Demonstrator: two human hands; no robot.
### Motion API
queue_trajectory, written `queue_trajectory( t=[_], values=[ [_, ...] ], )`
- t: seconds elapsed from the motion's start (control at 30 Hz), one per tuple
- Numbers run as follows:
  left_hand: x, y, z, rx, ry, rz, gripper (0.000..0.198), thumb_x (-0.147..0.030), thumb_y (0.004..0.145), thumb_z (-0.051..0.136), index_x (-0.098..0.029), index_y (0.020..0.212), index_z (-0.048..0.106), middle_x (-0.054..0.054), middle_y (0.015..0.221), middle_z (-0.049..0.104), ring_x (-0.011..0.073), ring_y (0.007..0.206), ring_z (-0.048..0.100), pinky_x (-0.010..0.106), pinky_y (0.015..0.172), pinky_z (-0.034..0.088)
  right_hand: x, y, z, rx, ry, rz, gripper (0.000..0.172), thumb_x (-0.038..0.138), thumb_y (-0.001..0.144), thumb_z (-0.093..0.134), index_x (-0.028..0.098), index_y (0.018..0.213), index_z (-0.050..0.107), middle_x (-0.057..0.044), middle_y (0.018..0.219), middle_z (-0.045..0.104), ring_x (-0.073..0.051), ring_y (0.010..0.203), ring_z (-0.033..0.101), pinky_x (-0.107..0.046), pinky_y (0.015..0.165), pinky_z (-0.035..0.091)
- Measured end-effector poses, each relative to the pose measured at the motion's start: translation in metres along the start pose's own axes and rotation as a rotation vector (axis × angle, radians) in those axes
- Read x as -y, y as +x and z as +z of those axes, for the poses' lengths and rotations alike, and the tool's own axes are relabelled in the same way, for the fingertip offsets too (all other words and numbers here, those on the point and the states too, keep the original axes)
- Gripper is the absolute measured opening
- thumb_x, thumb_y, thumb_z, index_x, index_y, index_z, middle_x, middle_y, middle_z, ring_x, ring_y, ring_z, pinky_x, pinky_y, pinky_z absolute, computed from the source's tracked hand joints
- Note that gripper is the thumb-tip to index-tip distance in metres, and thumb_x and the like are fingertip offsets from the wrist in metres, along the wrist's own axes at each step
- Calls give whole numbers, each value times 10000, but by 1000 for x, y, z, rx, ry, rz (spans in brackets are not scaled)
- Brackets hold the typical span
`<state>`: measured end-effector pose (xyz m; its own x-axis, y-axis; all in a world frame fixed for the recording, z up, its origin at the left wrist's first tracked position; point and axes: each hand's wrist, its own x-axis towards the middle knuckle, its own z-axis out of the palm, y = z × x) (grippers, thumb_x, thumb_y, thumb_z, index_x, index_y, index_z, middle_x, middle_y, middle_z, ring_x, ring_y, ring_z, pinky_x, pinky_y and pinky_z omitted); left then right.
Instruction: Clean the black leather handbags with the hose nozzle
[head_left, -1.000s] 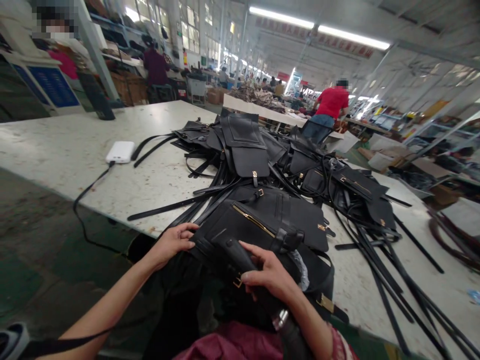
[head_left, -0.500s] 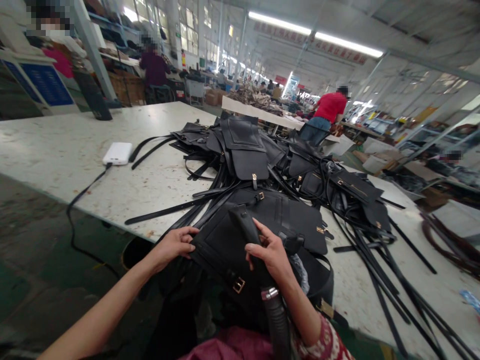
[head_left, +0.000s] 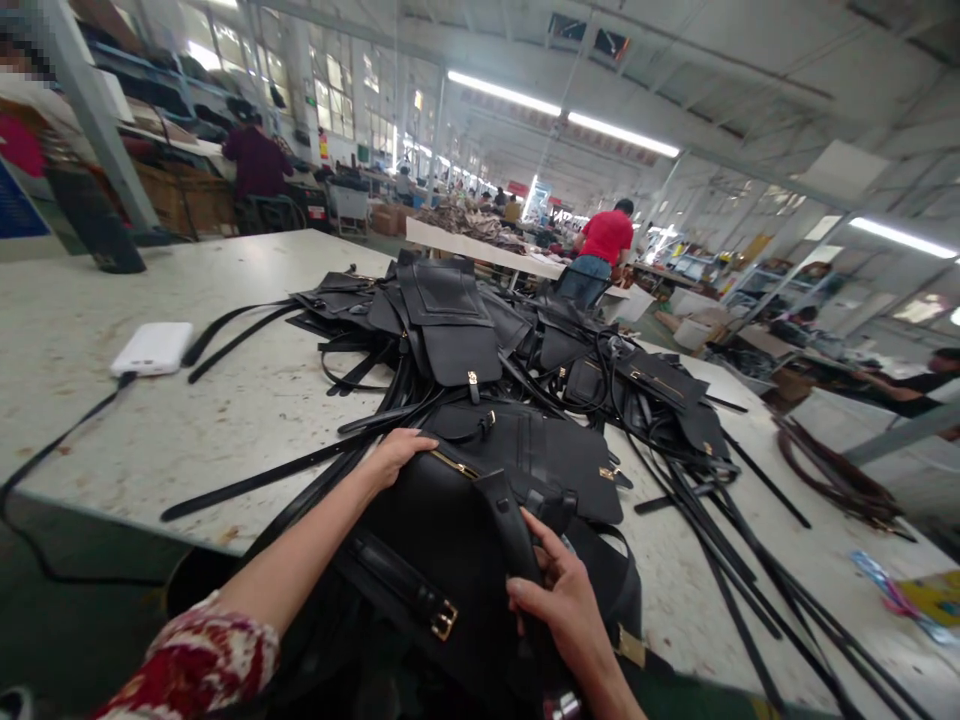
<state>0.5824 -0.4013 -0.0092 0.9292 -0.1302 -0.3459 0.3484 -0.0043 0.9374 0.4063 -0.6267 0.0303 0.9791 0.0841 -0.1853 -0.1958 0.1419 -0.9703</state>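
Note:
My right hand point(head_left: 559, 590) is closed around a black hose nozzle point(head_left: 501, 515), a curved tool with a silver ring near its lower end. Its flat tip lies over a black leather bag point(head_left: 427, 520) in front of me. The fingers of my left hand point(head_left: 401, 455) grip the bag's upper edge, beside a gold zipper point(head_left: 454, 463). Lower on this bag is a strap with a gold buckle point(head_left: 444, 620). Right behind it lies another black bag flap point(head_left: 577, 450) with a gold clasp.
Black bags point(head_left: 450, 310) with long straps are piled over the white table point(head_left: 247, 440). A white power bank point(head_left: 152, 348) with a black cable sits on the left. Brown straps point(head_left: 825, 470) lie at the right. A person in red point(head_left: 606, 240) stands farther back.
My left hand has moved up along the bag to its zippered edge, and the bag has shifted, showing the zipper. The nozzle stays in my right hand, lower now. The view has turned right.

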Motion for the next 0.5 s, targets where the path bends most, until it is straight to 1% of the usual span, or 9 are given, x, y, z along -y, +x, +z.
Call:
queue_trajectory(
  t=[0.1,0.17,0.23,0.37,0.5],
  values=[
    [7,-10,-5,102,-74,39,403,-294,498,734,-153,867,658,47,758,700,216,777,634,311,749,464,8,-1,-2,-9,24,-23,680,163,634,689,231,1260,432,21,755,626,-130,568,559,-218,479,449],
    [11,-17,-10,145,-97,34,386,-288,529,725,-143,880,656,53,770,701,213,763,636,314,748,464,11,3,-1,4,11,-33,685,157,629,689,240,1260,435,27,738,623,-128,546,547,-211,448,442],
    [15,-22,-13,163,-109,22,340,-298,560,712,-126,849,659,69,766,702,213,726,637,322,727,469,12,11,1,32,-8,-39,688,150,625,688,239,1260,438,31,715,620,-124,523,540,-209,428,444],
    [19,-22,-13,180,-128,35,294,-280,592,694,-130,842,656,63,792,702,200,717,637,313,726,469,8,42,11,134,-9,12,723,164,614,691,204,1281,414,47,587,589,-116,433,522,-216,374,445],
    [24,-20,-14,176,-124,41,328,-261,574,696,-128,871,656,49,743,698,202,679,639,319,700,475,0,81,24,240,4,68,766,197,571,711,159,1277,415,40,522,593,-142,386,539,-242,329,452]
  ],
)
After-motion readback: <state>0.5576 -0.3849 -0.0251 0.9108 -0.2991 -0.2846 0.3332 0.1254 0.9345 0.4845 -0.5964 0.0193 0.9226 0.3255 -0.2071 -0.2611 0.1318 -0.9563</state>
